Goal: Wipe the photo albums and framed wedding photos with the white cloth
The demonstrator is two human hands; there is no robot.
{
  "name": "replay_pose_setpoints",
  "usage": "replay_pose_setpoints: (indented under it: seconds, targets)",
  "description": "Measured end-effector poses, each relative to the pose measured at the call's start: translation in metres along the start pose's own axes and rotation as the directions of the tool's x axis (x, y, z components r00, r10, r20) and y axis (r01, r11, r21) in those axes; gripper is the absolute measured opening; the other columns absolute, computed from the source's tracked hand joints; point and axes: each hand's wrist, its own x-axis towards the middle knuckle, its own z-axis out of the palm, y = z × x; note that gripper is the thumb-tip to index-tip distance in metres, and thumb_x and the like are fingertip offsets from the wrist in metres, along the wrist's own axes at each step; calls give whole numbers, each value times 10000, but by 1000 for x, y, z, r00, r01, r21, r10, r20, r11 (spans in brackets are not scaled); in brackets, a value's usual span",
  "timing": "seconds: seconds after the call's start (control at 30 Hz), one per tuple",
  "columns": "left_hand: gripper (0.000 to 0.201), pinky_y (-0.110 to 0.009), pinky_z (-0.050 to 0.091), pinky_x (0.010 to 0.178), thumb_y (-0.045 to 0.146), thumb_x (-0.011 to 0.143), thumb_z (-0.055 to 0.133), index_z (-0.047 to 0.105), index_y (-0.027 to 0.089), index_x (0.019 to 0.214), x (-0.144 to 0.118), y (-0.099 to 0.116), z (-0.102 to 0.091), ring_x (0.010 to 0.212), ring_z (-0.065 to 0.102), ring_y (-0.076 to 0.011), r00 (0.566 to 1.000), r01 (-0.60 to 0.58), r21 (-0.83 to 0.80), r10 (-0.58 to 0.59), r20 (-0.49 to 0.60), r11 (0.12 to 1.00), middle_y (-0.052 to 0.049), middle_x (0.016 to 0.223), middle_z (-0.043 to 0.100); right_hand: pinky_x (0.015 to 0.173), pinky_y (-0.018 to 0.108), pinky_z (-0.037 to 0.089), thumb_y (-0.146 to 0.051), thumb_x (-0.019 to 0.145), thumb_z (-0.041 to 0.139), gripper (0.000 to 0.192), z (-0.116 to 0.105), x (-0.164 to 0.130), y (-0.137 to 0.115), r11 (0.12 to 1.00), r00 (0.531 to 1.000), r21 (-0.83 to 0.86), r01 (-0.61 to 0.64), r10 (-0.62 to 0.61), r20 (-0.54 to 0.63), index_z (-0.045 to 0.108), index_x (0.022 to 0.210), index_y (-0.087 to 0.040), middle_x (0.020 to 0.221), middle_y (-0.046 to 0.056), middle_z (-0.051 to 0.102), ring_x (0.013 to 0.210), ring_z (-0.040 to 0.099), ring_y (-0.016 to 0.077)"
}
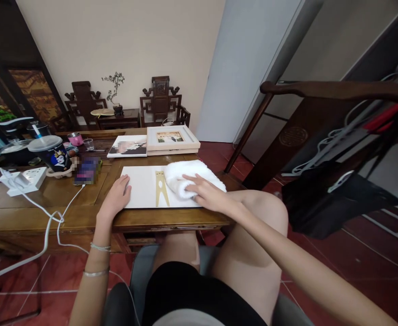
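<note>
The person sits at the wooden bench (pixel 32 213) with both forearms stretched forward over a white board (pixel 141 190) that lies flat near the bench's front edge. The left hand (pixel 117 195) rests palm down on the board's left edge, fingers loosely spread and holding nothing. The right hand (pixel 207 194) reaches in from the right, fingers extended and pressed flat on a rolled white towel (pixel 188 177), which sits on the board's right part. A wooden easel stand (pixel 161 188) lies on the board between the two hands. Behind the board stand a framed photo (pixel 172 138) and a photo print (pixel 128 146).
</note>
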Motion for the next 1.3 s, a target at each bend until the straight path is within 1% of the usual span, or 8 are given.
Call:
replay_pose_setpoints:
  seconds: [0.27,0.47,0.63,0.73,0.83,0.93,1.07,1.3]
  targets:
    - [510,-520,323,1164,312,952,308,493,108,1380,-1,1,8,1425,367,-306,998,53,38,-52,-21,998,-171,1512,438,1139,547,284,51,733,392,538,10,58,26,993,995,-82,-91,87,-46,651,1170,-125,1364,182,593,1417,385,287]
    - [508,-488,265,1201,315,951,310,490,110,1379,1,-4,12,1449,335,-291,999,32,-3,-32,-30,999,-159,1511,445,1147,526,286,24,712,424,482,4,18,-3,996,998,-66,-54,53,-12,679,1095,-117,1384,215,562,1391,423,301]
    - [537,-471,222,1219,332,956,302,465,66,1393,2,-4,9,1468,297,-285,999,19,-5,-19,25,1000,-183,1537,399,1097,473,362,19,656,406,456,-15,-26,-34,998,999,-36,43,-43,15,690,944,-193,1338,128,604,1276,537,272]
    - [557,-474,208,1222,336,959,302,448,32,1401,4,-6,6,1479,270,-289,997,15,-11,-14,73,1000,-207,1547,372,921,381,464,5,640,400,416,-26,-23,-34,999,998,-31,40,-39,39,676,874,-200,1106,111,681,1029,635,253]
    - [563,-464,200,1225,348,957,314,446,32,1404,6,-9,5,1479,268,-285,995,5,-23,-3,95,1000,-205,1548,371,796,329,464,-15,659,409,392,-26,5,-14,999,999,-44,14,-12,50,674,894,-184,920,99,680,871,626,241]
    - [546,-467,203,1223,346,953,329,455,66,1404,9,-10,3,1477,277,-282,995,1,-29,2,104,1000,-184,1550,379,895,366,438,-13,689,413,417,-14,42,14,998,999,-66,4,-2,35,680,976,-155,1005,118,697,954,630,259]
    - [550,-467,199,1223,345,951,335,457,54,1401,10,-11,2,1481,266,-283,992,2,-35,2,126,999,-200,1559,353,1049,482,351,9,719,389,490,6,67,37,995,998,-79,-56,53,-40,658,1107,-125,1277,164,637,1252,542,302]
    - [540,-471,211,1220,350,953,324,464,95,1408,7,-10,7,1458,321,-267,997,-11,-31,14,79,999,-158,1540,407,1140,542,281,-5,727,437,464,11,16,12,994,998,-103,-47,43,-41,665,1112,-127,1411,213,538,1408,397,299]
